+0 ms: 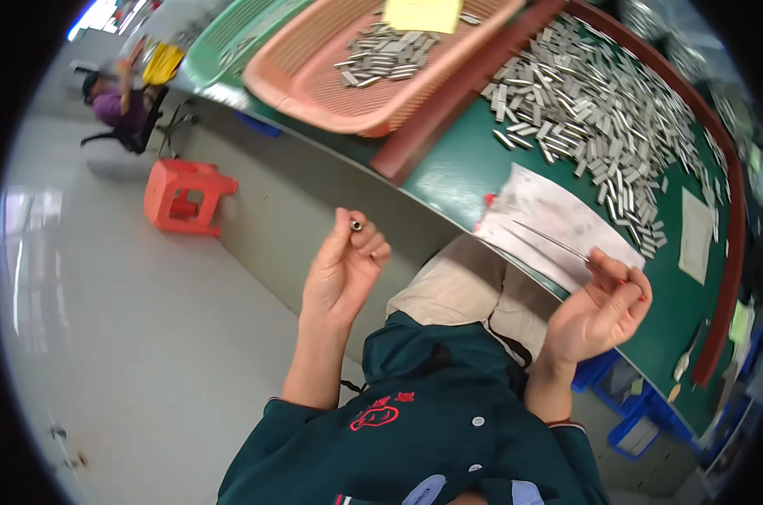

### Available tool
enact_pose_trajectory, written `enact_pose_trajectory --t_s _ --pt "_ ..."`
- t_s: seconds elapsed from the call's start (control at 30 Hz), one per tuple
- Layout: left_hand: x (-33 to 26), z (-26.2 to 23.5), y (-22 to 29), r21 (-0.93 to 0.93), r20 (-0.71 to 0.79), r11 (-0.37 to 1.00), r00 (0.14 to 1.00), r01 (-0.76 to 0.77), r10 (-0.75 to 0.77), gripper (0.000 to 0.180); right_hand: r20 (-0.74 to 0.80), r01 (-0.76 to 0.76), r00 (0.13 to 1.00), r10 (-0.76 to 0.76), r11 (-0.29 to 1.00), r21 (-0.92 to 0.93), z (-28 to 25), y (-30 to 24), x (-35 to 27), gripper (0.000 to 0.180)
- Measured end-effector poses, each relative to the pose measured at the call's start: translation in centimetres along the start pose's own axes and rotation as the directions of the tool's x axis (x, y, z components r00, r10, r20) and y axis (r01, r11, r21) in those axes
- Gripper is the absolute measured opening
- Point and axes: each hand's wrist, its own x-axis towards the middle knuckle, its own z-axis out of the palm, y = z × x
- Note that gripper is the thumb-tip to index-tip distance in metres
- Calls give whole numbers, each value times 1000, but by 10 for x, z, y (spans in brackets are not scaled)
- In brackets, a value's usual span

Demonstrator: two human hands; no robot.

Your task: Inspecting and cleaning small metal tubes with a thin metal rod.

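Observation:
Between the thumb and fingers of my left hand [341, 273] is a small metal tube [356, 225], its round open end facing up. That hand is raised in front of the table's edge. My right hand [598, 318] is closed on a long, thin metal tool [553, 241] with red showing at the grip end. The tool's thin shaft points left over a smudged white cloth or paper sheet [558, 206] at the table's near edge. Many short metal tubes [596, 109] lie in a loose heap on the green tabletop [449, 168] beyond.
A pink basket [314, 109] holds more metal pieces under a yellow note [422, 14]; a green basket [209, 59] stands beside it. A reddish-brown rail [735, 227] borders the table. A red stool [182, 199] and a seated person [120, 109] are at left. Blue bins [634, 429] sit below the table.

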Motion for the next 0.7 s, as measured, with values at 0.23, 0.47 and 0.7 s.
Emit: enact_pose_trajectory --t_s 0.23,0.47,0.7 --pt "-14 -54 1 -266 -218 964 973 12 -73 21 86 -83 993 83 997 -5 -8 -5 7 22" --pt "-6 -68 -7 -359 -297 933 945 20 -135 24 83 -91 992 96 994 -60 -6 -3 8 24" --pt "-2 -71 -8 -456 -290 887 931 70 -222 25 93 -73 992 82 992 -98 -7 -2 9 26"
